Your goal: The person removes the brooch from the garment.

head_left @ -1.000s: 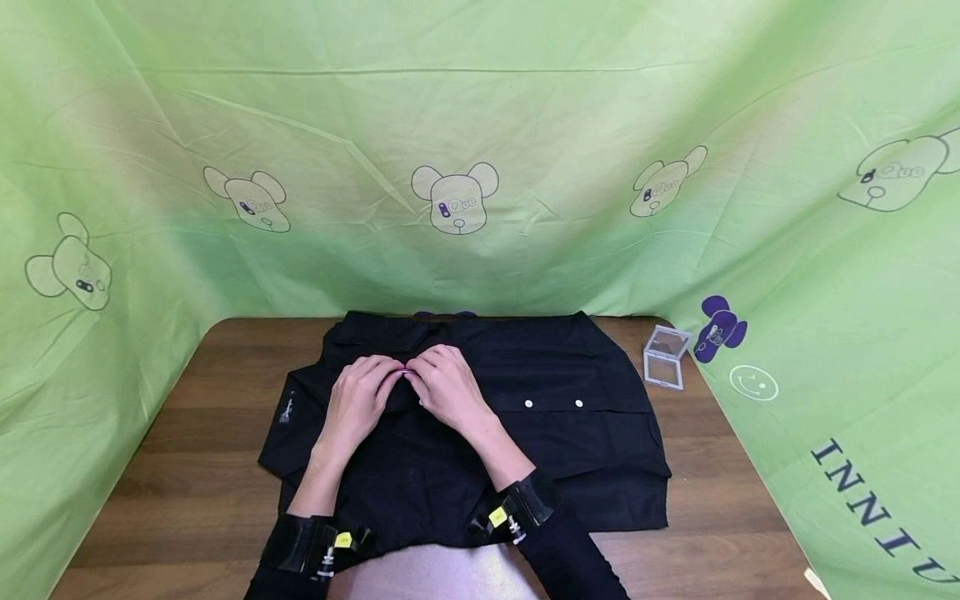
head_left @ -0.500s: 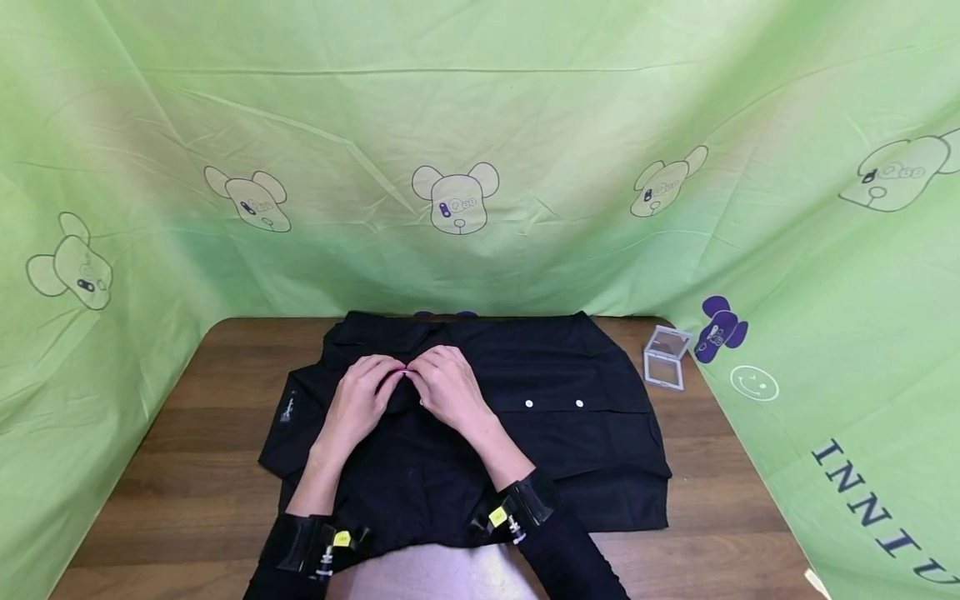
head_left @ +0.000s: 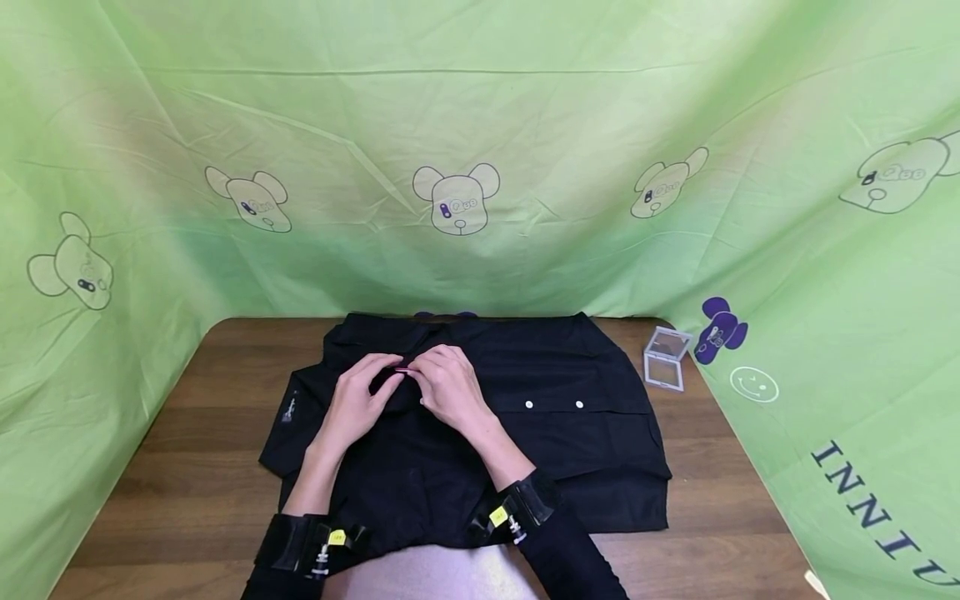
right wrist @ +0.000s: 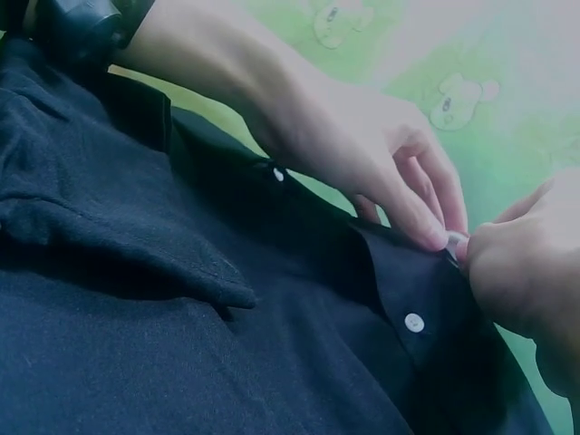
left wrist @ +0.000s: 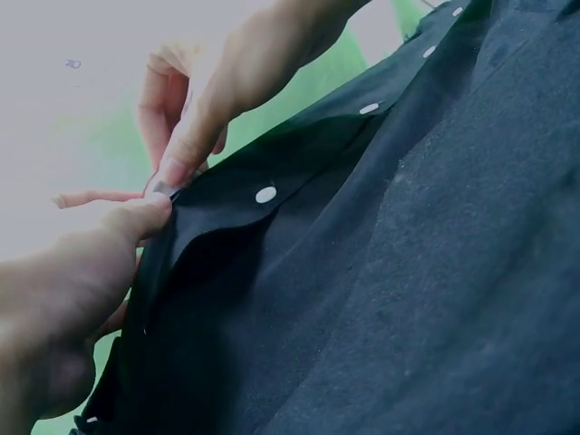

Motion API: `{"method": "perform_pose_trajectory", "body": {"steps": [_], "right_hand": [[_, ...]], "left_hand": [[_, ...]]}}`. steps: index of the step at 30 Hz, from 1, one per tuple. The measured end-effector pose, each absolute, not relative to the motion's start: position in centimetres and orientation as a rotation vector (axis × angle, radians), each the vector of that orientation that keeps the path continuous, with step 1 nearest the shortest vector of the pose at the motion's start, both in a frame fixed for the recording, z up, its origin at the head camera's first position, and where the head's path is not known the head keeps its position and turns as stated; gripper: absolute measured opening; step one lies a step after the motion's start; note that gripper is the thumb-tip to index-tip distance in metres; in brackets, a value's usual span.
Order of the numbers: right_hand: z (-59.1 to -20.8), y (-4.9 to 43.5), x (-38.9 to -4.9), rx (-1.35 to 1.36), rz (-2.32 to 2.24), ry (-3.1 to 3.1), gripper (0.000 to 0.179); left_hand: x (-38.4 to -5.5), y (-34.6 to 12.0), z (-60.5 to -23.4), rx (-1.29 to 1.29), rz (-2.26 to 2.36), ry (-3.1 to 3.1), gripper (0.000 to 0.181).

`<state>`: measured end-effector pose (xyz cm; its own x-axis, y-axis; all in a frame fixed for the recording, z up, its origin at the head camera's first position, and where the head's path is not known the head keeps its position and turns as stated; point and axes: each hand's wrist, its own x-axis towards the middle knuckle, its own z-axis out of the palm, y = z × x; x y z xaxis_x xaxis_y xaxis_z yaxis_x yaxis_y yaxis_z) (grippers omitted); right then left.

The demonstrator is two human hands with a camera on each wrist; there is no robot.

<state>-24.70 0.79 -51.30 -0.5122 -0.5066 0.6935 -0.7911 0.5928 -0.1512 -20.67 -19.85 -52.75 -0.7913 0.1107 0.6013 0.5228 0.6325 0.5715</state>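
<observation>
A black shirt (head_left: 465, 467) with white buttons lies spread on the table, its buttoned front facing up. Over its upper left part, both hands meet. With thumb and fingers, my right hand (head_left: 450, 390) pinches a small, thin, pinkish thing (head_left: 402, 370) at the edge of the front. Around the free end of it curves my left hand (head_left: 358, 400), its thumb and index fingertips a little apart. In the left wrist view a shiny pale bit (left wrist: 161, 188) shows between the fingertips, beside a white button (left wrist: 265, 195). The fingers hide most of the small thing, whose kind I cannot tell.
An open hinged clear case (head_left: 666, 358) stands on the wooden table (head_left: 720, 500) right of the shirt. A green cloth (head_left: 525, 267) with printed bear heads hangs around the table's back and sides. A printed label (head_left: 289, 408) shows on the shirt's left part.
My left thumb and index fingertips have parted slightly, drawing back left from the right fingertips, so more of the pinkish thing shows. My right hand and the shirt stay nearly still.
</observation>
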Motion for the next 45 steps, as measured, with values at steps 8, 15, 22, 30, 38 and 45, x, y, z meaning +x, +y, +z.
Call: {"method": "perform_pose_trajectory", "body": {"steps": [8, 15, 22, 30, 38, 45], "right_hand": [[-52.0, 0.7, -25.0, 1.006, 0.762, -2.18, 0.007], [-52.3, 0.6, -25.2, 0.945, 1.005, -2.222, 0.005], [-52.4, 0.6, -25.2, 0.897, 1.195, -2.266, 0.006], [-52.1, 0.6, -25.2, 0.909, 1.217, -2.264, 0.006], [-52.1, 0.6, -25.2, 0.921, 1.182, -2.298, 0.007], [-52.0, 0.6, -25.2, 0.941, 1.119, -2.29, 0.009]], "left_hand": [[-20.9, -20.2, -53.1, -0.48, -1.126, -2.311, 0.026], [-20.9, -20.1, -53.1, -0.467, -1.114, -2.3, 0.018], [-20.9, -19.9, -53.0, -0.447, -1.131, -2.309, 0.015], [-20.8, -19.8, -52.8, -0.437, -1.111, -2.304, 0.011], [-20.8, -19.7, -52.8, -0.434, -1.092, -2.308, 0.01], [-20.9, -19.7, -52.9, -0.421, -1.081, -2.298, 0.01]]}}
